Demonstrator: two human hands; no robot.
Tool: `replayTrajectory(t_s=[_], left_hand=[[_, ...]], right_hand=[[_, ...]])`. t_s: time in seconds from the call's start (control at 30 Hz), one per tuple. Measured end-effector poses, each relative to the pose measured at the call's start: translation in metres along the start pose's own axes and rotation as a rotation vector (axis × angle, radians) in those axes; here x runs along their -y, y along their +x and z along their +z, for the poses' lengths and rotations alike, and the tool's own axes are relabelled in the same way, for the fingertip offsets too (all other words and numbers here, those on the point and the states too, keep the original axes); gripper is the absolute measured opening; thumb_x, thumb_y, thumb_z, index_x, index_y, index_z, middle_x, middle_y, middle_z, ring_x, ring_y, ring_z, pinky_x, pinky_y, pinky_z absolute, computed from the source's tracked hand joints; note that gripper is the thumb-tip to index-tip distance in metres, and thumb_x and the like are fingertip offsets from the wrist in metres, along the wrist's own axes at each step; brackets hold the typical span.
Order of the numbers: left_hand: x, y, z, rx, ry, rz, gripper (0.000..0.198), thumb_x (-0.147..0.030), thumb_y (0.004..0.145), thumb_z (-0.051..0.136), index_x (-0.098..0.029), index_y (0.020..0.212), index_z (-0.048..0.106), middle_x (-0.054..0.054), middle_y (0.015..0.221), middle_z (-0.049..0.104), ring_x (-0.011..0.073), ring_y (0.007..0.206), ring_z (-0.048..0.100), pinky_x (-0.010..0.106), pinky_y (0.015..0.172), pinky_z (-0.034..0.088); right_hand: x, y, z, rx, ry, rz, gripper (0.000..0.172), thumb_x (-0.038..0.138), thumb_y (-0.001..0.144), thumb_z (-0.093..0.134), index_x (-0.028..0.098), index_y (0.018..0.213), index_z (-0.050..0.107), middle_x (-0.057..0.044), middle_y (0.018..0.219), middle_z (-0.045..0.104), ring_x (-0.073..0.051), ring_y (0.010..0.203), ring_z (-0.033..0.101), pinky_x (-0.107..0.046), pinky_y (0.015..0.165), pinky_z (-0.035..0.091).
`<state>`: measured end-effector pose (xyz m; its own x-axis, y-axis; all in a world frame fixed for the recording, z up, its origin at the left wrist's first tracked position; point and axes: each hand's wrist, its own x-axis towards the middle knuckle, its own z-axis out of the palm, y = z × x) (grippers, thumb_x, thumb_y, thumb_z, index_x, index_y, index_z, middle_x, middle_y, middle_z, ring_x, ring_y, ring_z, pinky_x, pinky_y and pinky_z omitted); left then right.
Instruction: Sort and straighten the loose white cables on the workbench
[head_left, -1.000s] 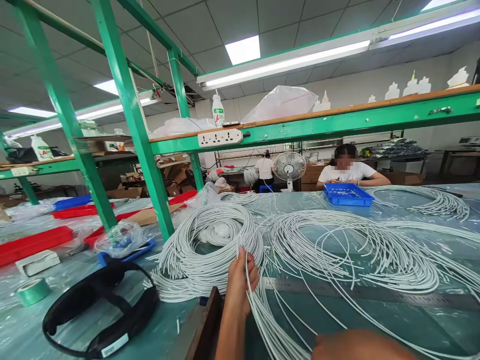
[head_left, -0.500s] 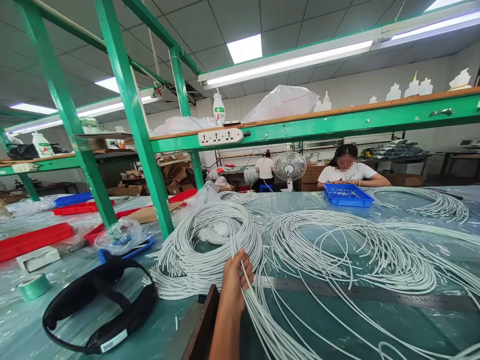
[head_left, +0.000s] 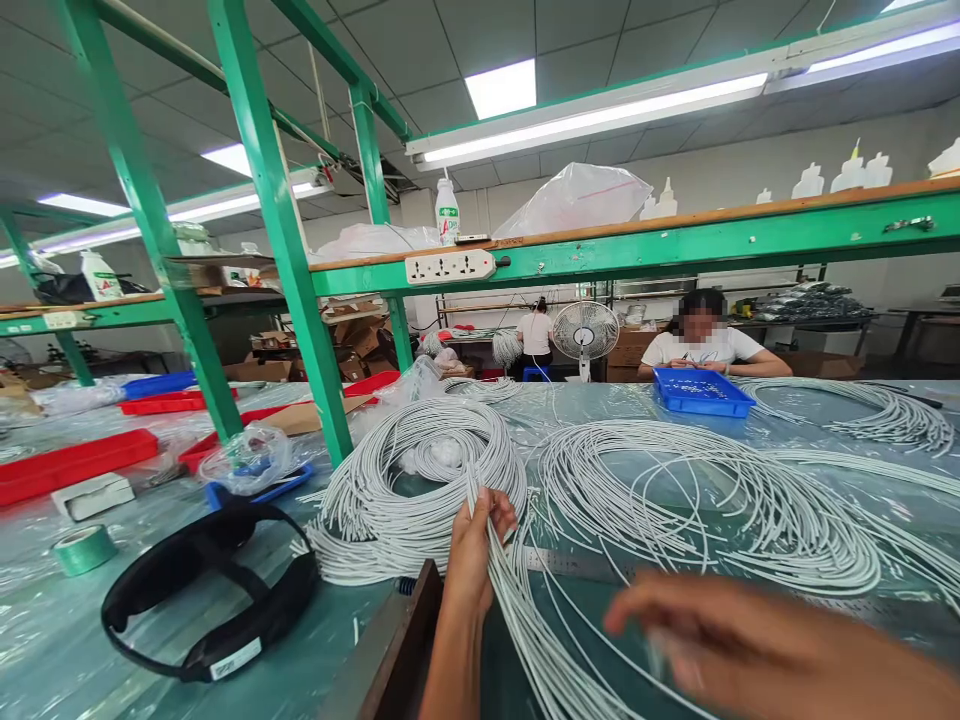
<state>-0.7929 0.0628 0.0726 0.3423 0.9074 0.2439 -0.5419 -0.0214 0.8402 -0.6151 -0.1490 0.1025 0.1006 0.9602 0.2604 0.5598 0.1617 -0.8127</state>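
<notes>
My left hand (head_left: pixel 480 535) is closed around a bundle of thin white cables (head_left: pixel 517 620) near the middle of the table; the bundle runs down toward the bottom edge. My right hand (head_left: pixel 720 630), smeared by motion, hovers at the lower right above the loose cables, and its fingers are too blurred to read. Behind my left hand lies a thick coil of white cables (head_left: pixel 360 510). A second wide coil (head_left: pixel 810 530) spreads to the right, with a steel ruler (head_left: pixel 574 563) partly under the cables.
A black headband (head_left: pixel 206 590), green tape (head_left: pixel 85 550) and red trays (head_left: pixel 75 468) lie at the left. A brown-edged block (head_left: pixel 405 640) stands beside my left forearm. Farther back are a blue tray (head_left: pixel 703 392), a seated person (head_left: pixel 705 345) and a green post (head_left: pixel 289 240).
My right hand has come into view from the lower right. My left hand still holds the cables, its fingers slightly looser. The whole view has shifted a little.
</notes>
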Motion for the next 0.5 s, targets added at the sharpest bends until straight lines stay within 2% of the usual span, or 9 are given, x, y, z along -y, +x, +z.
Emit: replayTrajectory(t_s=[0.07, 0.13, 0.17, 0.23, 0.33, 0.43, 0.5], left_hand=[[0.0, -0.001, 0.001, -0.009, 0.005, 0.03, 0.062, -0.063, 0.06, 0.09, -0.016, 0.069, 0.051, -0.003, 0.066, 0.049, 0.0092, 0.057, 0.054, 0.017, 0.049, 0.048], [0.001, -0.001, 0.001, -0.013, 0.0, 0.045, 0.065, -0.066, 0.063, 0.087, -0.018, 0.066, 0.043, -0.008, 0.058, 0.04, 0.0043, 0.041, 0.035, 0.015, 0.035, 0.033], [0.002, 0.0, 0.001, -0.018, 0.001, 0.055, 0.066, -0.067, 0.064, 0.085, -0.018, 0.066, 0.041, -0.009, 0.057, 0.036, 0.0027, 0.038, 0.026, 0.015, 0.032, 0.025], [0.004, 0.001, -0.001, -0.031, 0.021, 0.081, 0.066, -0.07, 0.066, 0.082, -0.019, 0.068, 0.041, -0.01, 0.057, 0.034, 0.0025, 0.038, 0.022, 0.015, 0.032, 0.021], [0.009, 0.002, -0.004, -0.085, 0.096, 0.119, 0.068, -0.078, 0.066, 0.076, -0.02, 0.069, 0.043, -0.009, 0.057, 0.033, 0.0045, 0.04, 0.024, 0.017, 0.034, 0.022], [0.014, 0.002, -0.007, -0.128, 0.217, 0.167, 0.068, -0.081, 0.067, 0.073, -0.019, 0.071, 0.046, -0.007, 0.059, 0.037, 0.0075, 0.05, 0.032, 0.018, 0.043, 0.03], [0.016, 0.002, -0.007, -0.139, 0.307, 0.214, 0.066, -0.08, 0.068, 0.073, -0.019, 0.07, 0.047, -0.005, 0.061, 0.039, 0.0094, 0.055, 0.035, 0.02, 0.05, 0.035]], right_hand=[[0.012, 0.037, 0.004, 0.058, 0.24, 0.034, 0.048, 0.067, 0.091, 0.045, 0.026, 0.098, 0.069, -0.003, 0.074, 0.052, -0.015, 0.062, 0.047, -0.028, 0.055, 0.037], [0.019, 0.075, 0.019, 0.052, 0.447, 0.074, 0.046, 0.062, 0.092, 0.043, 0.02, 0.087, 0.063, 0.001, 0.067, 0.038, -0.013, 0.057, 0.035, -0.026, 0.052, 0.028], [0.02, 0.091, 0.031, 0.04, 0.47, 0.08, 0.043, 0.057, 0.093, 0.042, 0.019, 0.082, 0.059, 0.002, 0.065, 0.034, -0.013, 0.056, 0.031, -0.027, 0.051, 0.025], [0.017, 0.114, 0.058, 0.07, 0.312, 0.067, 0.038, 0.043, 0.097, 0.036, 0.018, 0.075, 0.056, 0.002, 0.063, 0.037, -0.013, 0.055, 0.034, -0.028, 0.054, 0.025], [0.011, 0.126, 0.094, 0.101, -0.013, -0.037, 0.04, 0.025, 0.1, 0.032, 0.017, 0.068, 0.053, -0.003, 0.066, 0.053, -0.016, 0.064, 0.049, -0.03, 0.065, 0.032], [0.008, 0.125, 0.112, 0.107, -0.281, -0.107, 0.038, 0.022, 0.102, 0.032, 0.015, 0.074, 0.058, -0.009, 0.08, 0.067, -0.02, 0.076, 0.058, -0.033, 0.069, 0.03], [0.007, 0.123, 0.115, 0.111, -0.385, -0.11, 0.037, 0.022, 0.102, 0.033, 0.014, 0.079, 0.061, -0.011, 0.083, 0.069, -0.021, 0.077, 0.059, -0.035, 0.068, 0.028]])
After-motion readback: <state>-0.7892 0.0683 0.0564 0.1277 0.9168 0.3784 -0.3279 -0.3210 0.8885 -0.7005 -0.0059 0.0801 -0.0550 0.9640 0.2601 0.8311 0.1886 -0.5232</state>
